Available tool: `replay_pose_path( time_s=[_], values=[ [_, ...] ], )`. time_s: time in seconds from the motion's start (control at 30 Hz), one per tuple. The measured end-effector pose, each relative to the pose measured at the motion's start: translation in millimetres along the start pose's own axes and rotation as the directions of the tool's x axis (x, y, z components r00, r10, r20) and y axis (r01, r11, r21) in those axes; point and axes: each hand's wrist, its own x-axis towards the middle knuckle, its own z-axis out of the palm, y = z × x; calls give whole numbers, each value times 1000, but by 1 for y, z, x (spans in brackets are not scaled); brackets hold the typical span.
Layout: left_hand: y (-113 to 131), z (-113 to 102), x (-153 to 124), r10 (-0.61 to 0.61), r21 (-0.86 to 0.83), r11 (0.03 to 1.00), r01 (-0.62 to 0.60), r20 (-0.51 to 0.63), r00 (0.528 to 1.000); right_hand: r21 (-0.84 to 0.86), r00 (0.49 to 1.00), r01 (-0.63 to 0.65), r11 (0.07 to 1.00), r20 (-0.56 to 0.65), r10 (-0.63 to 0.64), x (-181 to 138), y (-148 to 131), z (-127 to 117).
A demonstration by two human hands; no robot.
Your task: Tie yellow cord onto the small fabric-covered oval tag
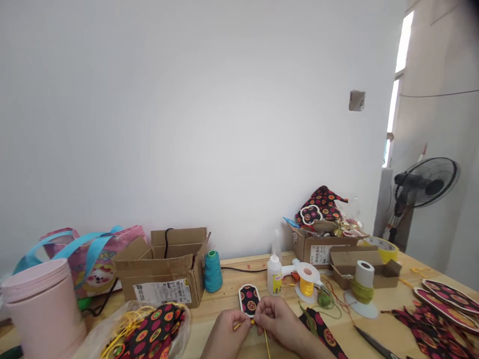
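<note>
My two hands meet low in the middle of the head view, over a wooden table [224,301]. My left hand [229,326] pinches the end of a thin yellow cord [266,343]. My right hand [275,319] pinches the same cord just beside it, and the cord hangs down towards me. Right behind my fingers stands a small oval piece [249,298] covered in black cloth with red and yellow dots.
An open cardboard box [164,271], a teal thread cone [213,270] and a pink tub [43,309] stand left. A glue bottle [274,275], yellow spool [307,284], green-wound spool [362,286], scissors [376,344] and patterned cloth pieces [445,299] lie right. A fan [426,184] stands beyond.
</note>
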Motion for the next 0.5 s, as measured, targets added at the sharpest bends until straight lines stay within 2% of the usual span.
replay_pose_path(
  time_s=[0.23,0.5],
  values=[
    [-5,7,2,26,-30,999,-26,-5,1000,28,1000,-27,999,-14,28,0,2,-2],
    [-7,4,3,3,-37,999,-2,16,1000,28,1000,-26,999,-9,26,3,-5,1]
  ],
)
